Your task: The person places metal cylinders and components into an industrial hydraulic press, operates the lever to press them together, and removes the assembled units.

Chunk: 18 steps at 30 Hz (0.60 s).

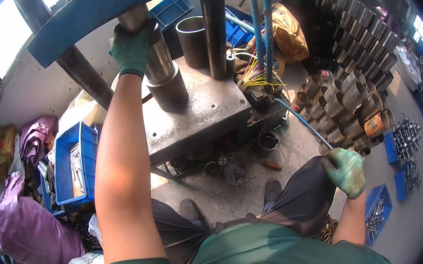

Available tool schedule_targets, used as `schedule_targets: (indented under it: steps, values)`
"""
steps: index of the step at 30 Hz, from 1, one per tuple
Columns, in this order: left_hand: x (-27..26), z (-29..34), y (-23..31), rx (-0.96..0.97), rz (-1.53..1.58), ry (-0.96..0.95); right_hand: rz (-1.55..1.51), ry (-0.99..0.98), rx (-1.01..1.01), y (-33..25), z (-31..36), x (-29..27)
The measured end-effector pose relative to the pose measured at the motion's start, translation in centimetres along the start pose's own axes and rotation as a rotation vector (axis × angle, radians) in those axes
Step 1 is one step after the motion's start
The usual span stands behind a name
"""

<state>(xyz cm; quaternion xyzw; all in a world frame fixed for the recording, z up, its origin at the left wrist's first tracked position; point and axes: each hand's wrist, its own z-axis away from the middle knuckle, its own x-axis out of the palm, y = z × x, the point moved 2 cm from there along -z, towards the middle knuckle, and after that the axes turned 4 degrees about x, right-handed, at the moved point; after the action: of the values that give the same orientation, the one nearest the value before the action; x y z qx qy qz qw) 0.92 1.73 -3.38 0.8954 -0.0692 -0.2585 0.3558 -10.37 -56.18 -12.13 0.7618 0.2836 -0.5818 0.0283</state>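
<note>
My left hand (130, 51), in a green glove, reaches up to the press and wraps around the upper part of a shiny metal cylinder (160, 62). Its fingertips are hidden behind the metal. That cylinder stands upright in a wider grey metal sleeve (169, 96) on the steel press table (212, 91). Just above the hand is the round press ram (133, 19), under a blue crossbeam (104, 18). Down at the right, my gloved right hand (345, 171) is closed on the end of a long blue lever (301, 120), which slants up to the machine's side.
Another open metal sleeve (193, 45) stands at the table's back beside a dark press column (215, 32). Loose coloured wires (257, 77) hang right of the table. Stacked metal tubes (356, 97) fill the right side. A blue bin (72, 166) and purple sacks (37, 225) lie left.
</note>
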Motion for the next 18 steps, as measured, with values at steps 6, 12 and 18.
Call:
schedule_targets:
  steps: [6,12,18]
  values:
    - [-0.1,0.6,0.6,-0.001,0.014,0.009,0.022,-0.003,0.005,0.0,0.0,-0.2]
    - [0.0,1.3,0.6,-0.009,0.022,0.007,0.036,-0.015,0.000,0.1,-0.1,-0.3]
    - [0.2,1.8,0.4,-0.036,0.021,-0.002,0.043,-0.019,0.006,0.1,-0.1,-0.3]
